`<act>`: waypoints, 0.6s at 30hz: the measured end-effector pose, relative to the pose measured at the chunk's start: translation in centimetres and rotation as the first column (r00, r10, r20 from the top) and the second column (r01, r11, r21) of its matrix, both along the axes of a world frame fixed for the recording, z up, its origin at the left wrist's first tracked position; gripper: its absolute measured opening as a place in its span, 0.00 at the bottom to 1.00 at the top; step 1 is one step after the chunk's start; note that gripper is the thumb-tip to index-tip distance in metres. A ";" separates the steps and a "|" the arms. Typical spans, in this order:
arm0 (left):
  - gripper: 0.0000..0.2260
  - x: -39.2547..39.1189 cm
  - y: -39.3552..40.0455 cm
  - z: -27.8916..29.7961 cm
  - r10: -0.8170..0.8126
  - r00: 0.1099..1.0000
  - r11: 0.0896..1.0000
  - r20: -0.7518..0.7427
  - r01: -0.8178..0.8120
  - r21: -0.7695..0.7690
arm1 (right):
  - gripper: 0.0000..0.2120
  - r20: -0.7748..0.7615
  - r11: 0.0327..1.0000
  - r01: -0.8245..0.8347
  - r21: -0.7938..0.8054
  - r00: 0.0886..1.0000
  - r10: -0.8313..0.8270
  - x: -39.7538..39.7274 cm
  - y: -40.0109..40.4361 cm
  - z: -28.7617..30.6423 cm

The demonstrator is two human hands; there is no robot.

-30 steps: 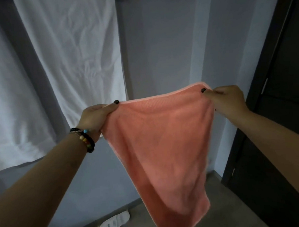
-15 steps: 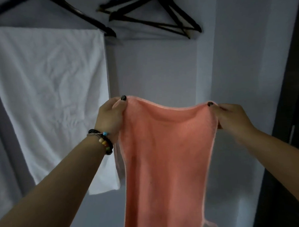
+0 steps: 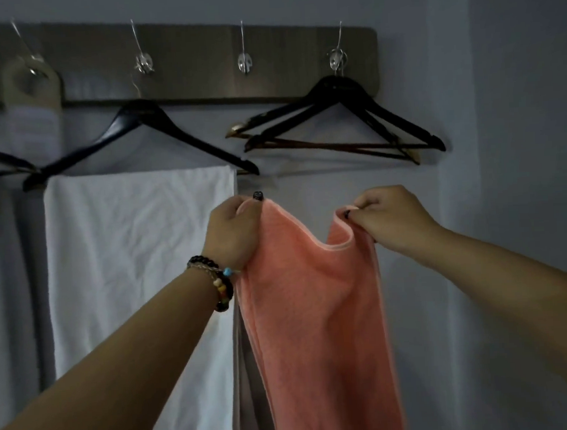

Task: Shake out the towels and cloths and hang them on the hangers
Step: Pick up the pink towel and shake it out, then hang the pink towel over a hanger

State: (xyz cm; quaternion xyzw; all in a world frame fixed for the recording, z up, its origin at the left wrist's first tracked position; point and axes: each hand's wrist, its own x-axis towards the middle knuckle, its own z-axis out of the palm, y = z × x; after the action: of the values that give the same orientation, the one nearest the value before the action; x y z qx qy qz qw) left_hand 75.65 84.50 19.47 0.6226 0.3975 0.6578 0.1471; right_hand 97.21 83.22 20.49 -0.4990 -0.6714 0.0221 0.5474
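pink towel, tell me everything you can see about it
The pink towel is salmon-pink with a soft, fuzzy terry look and a paler piped hem along its edges. It hangs lengthwise in front of the wall, its lower end out of frame. The left hand grips one top corner and the right hand pinches the other; between them the top edge sags in a U. Its left side overlaps the edge of the white towel hanging behind it.

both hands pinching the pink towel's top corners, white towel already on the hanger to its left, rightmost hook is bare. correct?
Not quite: the rightmost hook is not bare; the head view shows empty black hangers on it. The rest holds: left hand and right hand pinch the pink towel, white towel hung to its left.
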 end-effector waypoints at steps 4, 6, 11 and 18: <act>0.12 -2.0 2.5 3.0 0.057 0.998 0.998 0.037 -0.058 0.026 | 0.04 0.079 0.998 -0.030 -0.050 0.996 0.033 -0.5 3.9 3.8; 0.14 -2.6 3.7 4.8 0.104 0.994 0.993 0.027 -0.106 0.054 | 0.03 0.010 1.000 -0.023 0.010 1.000 0.023 -0.5 5.7 5.8; 0.14 -3.1 6.4 8.7 0.160 0.980 0.975 -0.118 -0.138 0.176 | 0.10 -0.012 0.924 0.284 0.255 0.957 -0.291 0.5 9.5 9.5; 0.13 -2.1 9.0 10.7 0.169 0.965 0.965 -0.201 -0.121 0.233 | 0.23 0.059 0.808 0.466 0.362 0.853 -0.518 5.6 13.1 14.3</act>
State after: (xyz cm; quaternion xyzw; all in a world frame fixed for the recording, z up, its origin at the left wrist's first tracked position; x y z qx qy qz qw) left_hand 73.56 93.55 30.13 0.6728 0.3813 0.6338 -0.0160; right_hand 102.82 96.31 34.83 -0.5560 -0.5530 -0.2739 0.5568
